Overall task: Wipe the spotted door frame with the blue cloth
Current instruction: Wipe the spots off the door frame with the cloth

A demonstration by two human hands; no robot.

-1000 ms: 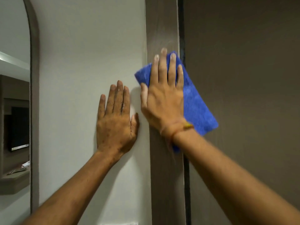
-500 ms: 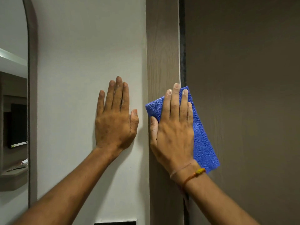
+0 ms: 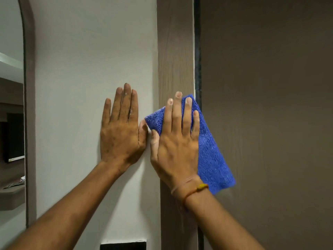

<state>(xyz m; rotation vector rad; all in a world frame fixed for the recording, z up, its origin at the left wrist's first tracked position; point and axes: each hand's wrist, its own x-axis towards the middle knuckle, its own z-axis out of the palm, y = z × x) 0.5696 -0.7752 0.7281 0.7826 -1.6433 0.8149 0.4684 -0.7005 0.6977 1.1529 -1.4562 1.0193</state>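
Your right hand [image 3: 177, 145] presses flat, fingers spread and extended, on the blue cloth [image 3: 210, 156], pinning it against the brown wood-grain door frame [image 3: 175, 51] that runs top to bottom through the middle of the view. The cloth is folded into a long strip tilted from 11 o'clock to 5 o'clock; its upper end shows above your fingertips on the frame, while its lower end hangs past the frame's edge over the dark brown door [image 3: 266, 105] at your 3 o'clock. A dark gap strip [image 3: 197, 51] separates frame and door. An orange thread with a yellow bead [image 3: 201, 186] circles your right wrist.

Your left hand [image 3: 121, 134] lies open, palm flat, fingers close together, on the white wall [image 3: 90, 60] just beside the frame, at 9 o'clock from the cloth; its thumb all but touches the cloth's left corner. At far 9 o'clock an arched brown-edged mirror [image 3: 28, 87] reflects a shelf [image 3: 10, 193] and a dark screen [image 3: 15, 141]. At 6 o'clock, a black rectangular opening [image 3: 123, 245] sits in the wall at the bottom edge. Whether spots remain on the frame cannot be told.
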